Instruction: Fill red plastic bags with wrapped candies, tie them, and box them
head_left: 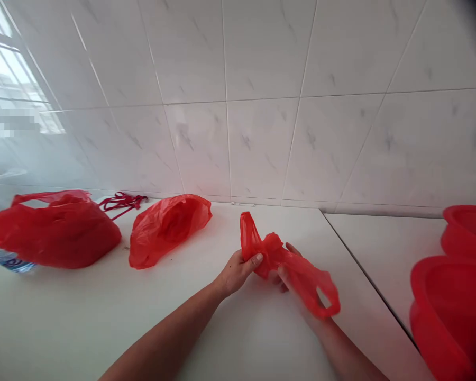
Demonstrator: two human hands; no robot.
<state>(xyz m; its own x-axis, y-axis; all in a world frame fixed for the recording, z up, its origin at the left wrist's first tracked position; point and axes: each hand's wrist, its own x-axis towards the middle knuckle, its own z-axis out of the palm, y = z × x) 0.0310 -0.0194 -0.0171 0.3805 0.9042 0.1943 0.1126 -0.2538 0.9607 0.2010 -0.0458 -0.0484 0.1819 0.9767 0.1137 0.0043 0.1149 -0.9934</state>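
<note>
A thin red plastic bag (275, 254) is bunched up between my two hands, above the white table. My left hand (240, 270) pinches its left part, thumb on top, below a handle loop that sticks up. My right hand (287, 272) is closed on the bag's middle, partly covered by the film. The bag's other handle loop hangs down to the right over my right wrist. Left of my hands, a second red plastic bag (168, 230) lies on its side with its mouth facing right.
A full red plastic bag (59, 233) sits at the far left, partly over a clear bottle (14, 260). Behind it lies a tangle of dark red cord (122, 201). Red plastic basins (432, 301) stand at the right, past a seam in the table. A tiled wall (262, 143) runs behind.
</note>
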